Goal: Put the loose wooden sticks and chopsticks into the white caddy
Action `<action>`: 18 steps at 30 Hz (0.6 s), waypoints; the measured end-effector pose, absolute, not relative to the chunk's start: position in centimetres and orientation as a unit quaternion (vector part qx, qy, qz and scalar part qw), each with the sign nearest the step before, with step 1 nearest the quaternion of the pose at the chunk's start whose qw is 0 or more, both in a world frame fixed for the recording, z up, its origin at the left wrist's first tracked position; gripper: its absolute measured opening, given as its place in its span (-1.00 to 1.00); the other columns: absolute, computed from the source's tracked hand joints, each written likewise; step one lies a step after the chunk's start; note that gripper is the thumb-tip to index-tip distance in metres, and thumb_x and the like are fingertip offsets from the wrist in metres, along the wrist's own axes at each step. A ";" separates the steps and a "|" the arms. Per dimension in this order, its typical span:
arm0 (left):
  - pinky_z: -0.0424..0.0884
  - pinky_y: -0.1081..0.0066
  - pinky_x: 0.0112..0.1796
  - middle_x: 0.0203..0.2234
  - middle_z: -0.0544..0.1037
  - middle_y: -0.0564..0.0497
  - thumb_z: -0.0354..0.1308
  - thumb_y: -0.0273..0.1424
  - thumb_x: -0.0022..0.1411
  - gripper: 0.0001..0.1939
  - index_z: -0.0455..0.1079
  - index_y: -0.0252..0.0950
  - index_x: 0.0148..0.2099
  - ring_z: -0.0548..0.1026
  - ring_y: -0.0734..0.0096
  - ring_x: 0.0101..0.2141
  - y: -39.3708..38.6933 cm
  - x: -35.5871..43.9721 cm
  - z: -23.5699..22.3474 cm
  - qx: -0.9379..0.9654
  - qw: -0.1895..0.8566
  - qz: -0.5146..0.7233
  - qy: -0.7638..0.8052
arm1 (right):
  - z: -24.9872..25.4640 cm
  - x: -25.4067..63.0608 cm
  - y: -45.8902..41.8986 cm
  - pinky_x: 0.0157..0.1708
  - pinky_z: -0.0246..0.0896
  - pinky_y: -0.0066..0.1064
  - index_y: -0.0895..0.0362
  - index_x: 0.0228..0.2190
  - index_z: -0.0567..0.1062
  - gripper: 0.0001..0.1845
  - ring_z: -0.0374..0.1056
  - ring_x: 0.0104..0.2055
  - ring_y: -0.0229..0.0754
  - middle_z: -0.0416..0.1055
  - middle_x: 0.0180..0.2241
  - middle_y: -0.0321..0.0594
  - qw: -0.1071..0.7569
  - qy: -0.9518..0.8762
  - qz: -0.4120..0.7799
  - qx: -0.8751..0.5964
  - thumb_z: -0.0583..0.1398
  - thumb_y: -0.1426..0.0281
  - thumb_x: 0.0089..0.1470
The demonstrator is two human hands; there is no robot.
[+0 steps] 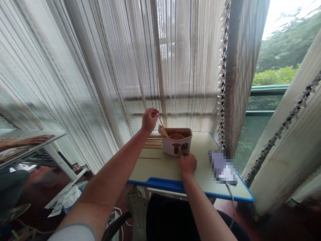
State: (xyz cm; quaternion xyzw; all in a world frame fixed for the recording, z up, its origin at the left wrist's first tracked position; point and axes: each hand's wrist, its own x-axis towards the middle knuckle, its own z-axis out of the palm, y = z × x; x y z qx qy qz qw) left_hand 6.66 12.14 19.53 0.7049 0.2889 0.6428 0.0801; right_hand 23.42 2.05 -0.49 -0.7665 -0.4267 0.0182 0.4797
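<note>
My left hand [149, 119] is raised above the left end of a chopstick holder, its fingers pinched on a thin wooden chopstick [160, 119] that slants down toward the holder. White outside and brown inside, the chopstick holder [168, 147] stands upright on the desk, with dark pictures on its front. A bunch of chopsticks [163, 131] leans in its left compartment. My right hand [188, 164] rests on the desk, fingers curled against the holder's lower front edge. Several loose chopsticks [153, 142] lie left of the holder, and a single chopstick [149, 157] lies nearer me.
The small desk [165, 169] has a blue edge. A pixelated phone-like object [222, 165] with a cable [232, 197] lies at its right. Sheer curtains [140, 67] hang behind. At the left, another person's arm [25, 141] rests on a white table [56, 134].
</note>
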 end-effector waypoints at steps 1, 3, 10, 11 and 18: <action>0.39 0.48 -0.36 -0.36 0.42 0.00 0.08 -0.60 -0.01 -0.79 0.37 -0.33 -0.27 0.41 0.56 -0.43 12.2 6.8 19.5 0.720 0.068 0.624 0.296 | -0.5 23.5 2.1 -0.17 0.08 -0.21 0.19 -0.37 0.49 -0.74 0.28 -0.21 0.03 0.40 -0.29 0.05 0.472 -0.431 0.023 -0.769 0.08 0.35 -0.11; 0.38 0.51 -0.39 -0.30 0.43 -0.02 0.07 -0.62 0.00 -0.63 0.33 -0.30 -0.10 0.39 0.60 -0.48 12.4 7.1 19.4 0.744 0.042 0.592 0.307 | -0.4 23.6 2.2 -0.20 0.09 -0.21 0.19 -0.37 0.49 -0.73 0.29 -0.22 0.04 0.41 -0.29 0.05 0.455 -0.432 0.034 -0.778 0.08 0.34 -0.11; 0.37 0.45 -0.30 -0.38 0.47 0.00 0.05 -0.65 -0.02 -0.63 0.33 -0.33 -0.11 0.40 0.54 -0.45 13.1 7.5 18.4 0.795 -0.026 0.483 0.366 | -1.0 24.9 1.8 -0.17 0.10 -0.29 0.22 -0.41 0.44 -0.75 0.28 -0.23 -0.03 0.40 -0.34 -0.01 0.507 -0.480 0.060 -0.713 0.04 0.38 -0.13; 0.37 0.44 -0.28 -0.40 0.47 0.00 0.05 -0.64 -0.02 -0.62 0.33 -0.33 -0.10 0.40 0.52 -0.43 13.0 7.6 18.3 0.795 -0.036 0.477 0.374 | -1.1 25.0 1.8 -0.18 0.11 -0.30 0.22 -0.41 0.43 -0.75 0.28 -0.25 -0.04 0.40 -0.34 -0.01 0.510 -0.480 0.060 -0.711 0.04 0.38 -0.13; 0.37 0.39 -0.24 -0.44 0.54 -0.02 0.11 -0.54 -0.03 -0.79 0.47 -0.33 -0.28 0.47 0.40 -0.37 12.2 8.8 18.3 0.832 -0.014 0.371 0.411 | -0.8 24.7 1.6 -0.17 0.09 -0.32 0.20 -0.42 0.43 -0.76 0.27 -0.24 -0.04 0.40 -0.35 -0.02 0.494 -0.493 0.055 -0.714 0.03 0.38 -0.12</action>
